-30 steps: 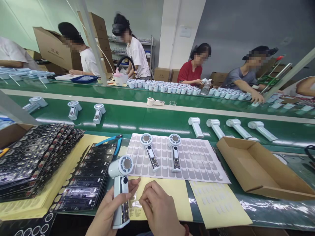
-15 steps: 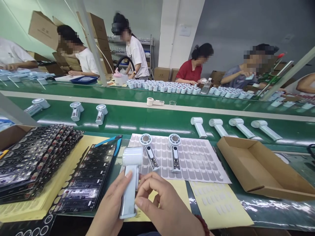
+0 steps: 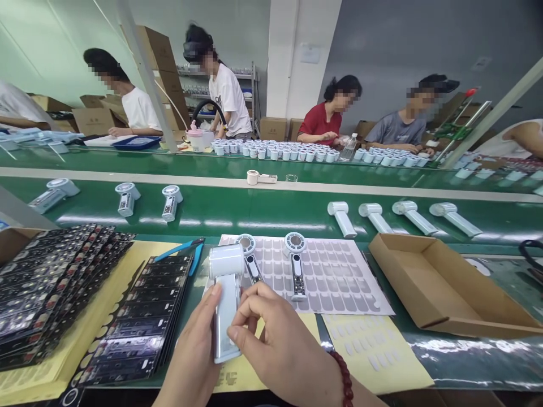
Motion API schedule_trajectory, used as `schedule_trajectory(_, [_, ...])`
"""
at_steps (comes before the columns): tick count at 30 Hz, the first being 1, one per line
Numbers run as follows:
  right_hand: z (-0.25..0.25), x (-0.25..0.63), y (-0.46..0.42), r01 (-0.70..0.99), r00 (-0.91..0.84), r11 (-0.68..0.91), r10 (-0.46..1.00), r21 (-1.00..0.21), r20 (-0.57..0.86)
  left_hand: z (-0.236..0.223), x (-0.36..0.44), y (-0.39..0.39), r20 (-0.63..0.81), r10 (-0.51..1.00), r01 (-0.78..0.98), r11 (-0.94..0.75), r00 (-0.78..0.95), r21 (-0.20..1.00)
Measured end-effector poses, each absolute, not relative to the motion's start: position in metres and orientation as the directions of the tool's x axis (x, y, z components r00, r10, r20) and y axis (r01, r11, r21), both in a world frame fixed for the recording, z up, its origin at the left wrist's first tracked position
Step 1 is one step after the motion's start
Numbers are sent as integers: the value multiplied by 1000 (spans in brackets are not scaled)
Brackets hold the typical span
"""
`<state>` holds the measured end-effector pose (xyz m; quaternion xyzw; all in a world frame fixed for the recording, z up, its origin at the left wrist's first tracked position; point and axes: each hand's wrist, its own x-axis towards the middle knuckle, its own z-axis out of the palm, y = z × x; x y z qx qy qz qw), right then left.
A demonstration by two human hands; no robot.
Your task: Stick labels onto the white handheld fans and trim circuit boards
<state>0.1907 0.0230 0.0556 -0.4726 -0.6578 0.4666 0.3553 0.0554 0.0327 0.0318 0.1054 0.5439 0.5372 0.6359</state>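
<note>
Left hand [image 3: 199, 336] grips pale-blue fan [image 3: 227, 297] near front edge of tabletop [image 3: 445, 353]; right hand [image 3: 275, 339] curled at fan's side, grip unclear; broad belt [image 3: 254, 210] beyond.

I look through one head-worn camera | facing forward and down | bench [image 3: 458, 356] close, filling the lower frame | grey wall [image 3: 390, 39] farthest, at upper right of frame
</note>
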Motion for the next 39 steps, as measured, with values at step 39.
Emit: schedule_trajectory(39, [1, 386, 140, 932, 331, -316, 941, -177, 64, 6, 49, 292, -140, 985, 137, 153, -99, 979])
